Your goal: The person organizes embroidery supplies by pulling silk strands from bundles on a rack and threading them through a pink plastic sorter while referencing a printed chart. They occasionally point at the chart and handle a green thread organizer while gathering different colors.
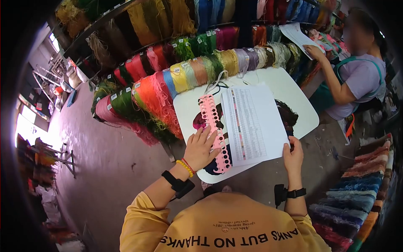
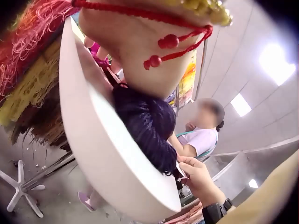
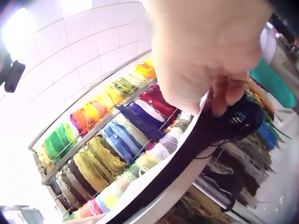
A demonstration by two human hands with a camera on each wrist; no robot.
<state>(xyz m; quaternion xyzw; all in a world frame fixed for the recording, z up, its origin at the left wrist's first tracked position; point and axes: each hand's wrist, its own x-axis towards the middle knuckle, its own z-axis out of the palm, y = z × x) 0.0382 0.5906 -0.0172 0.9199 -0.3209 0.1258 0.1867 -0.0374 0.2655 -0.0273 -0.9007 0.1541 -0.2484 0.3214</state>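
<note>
My left hand (image 1: 202,147) rests with its fingers spread on a long pink strip with punched holes (image 1: 208,108) in the head view. Beside the strip, printed chart sheets (image 1: 260,122) lie over the white table (image 1: 302,90). At the near right edge of these sheets, my right hand (image 1: 294,153) pinches the paper between thumb and curled fingers. Skeins of thread lie partly under strip and paper: a magenta one (image 1: 199,121), and a dark purple one (image 2: 145,123) below my left wrist in the left wrist view. A dark skein (image 1: 288,114) pokes out right of the sheets.
Racks of colored thread skeins (image 1: 197,73) stand right behind the table. Another person (image 1: 357,80) at the right holds a white sheet (image 1: 296,35). More skeins (image 1: 357,193) hang at the lower right. Grey floor (image 1: 113,180) stretches to the left.
</note>
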